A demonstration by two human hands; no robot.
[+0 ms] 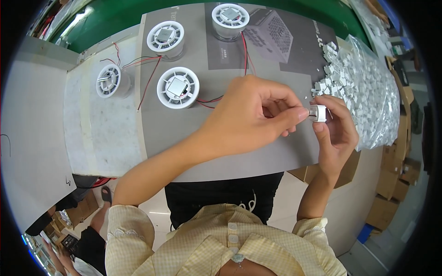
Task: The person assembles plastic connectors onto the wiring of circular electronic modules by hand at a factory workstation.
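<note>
While my right hand [340, 133] grasps a small white piece [319, 113], my left hand [260, 115] pinches at its nine o'clock, hold unclear.

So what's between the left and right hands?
In the head view, a small white block: the right hand grips it, with fingertips of the left hand at its left end.

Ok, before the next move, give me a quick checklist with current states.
1. Right hand holding the small white part: ok.
2. Left hand at the part's left side: ok.
3. Left fingertips gripping something: cannot tell.
4. Nearest round white unit apart from both hands: ok.
5. That unit's wires free of the left hand: cannot tell, they disappear behind it.
</note>
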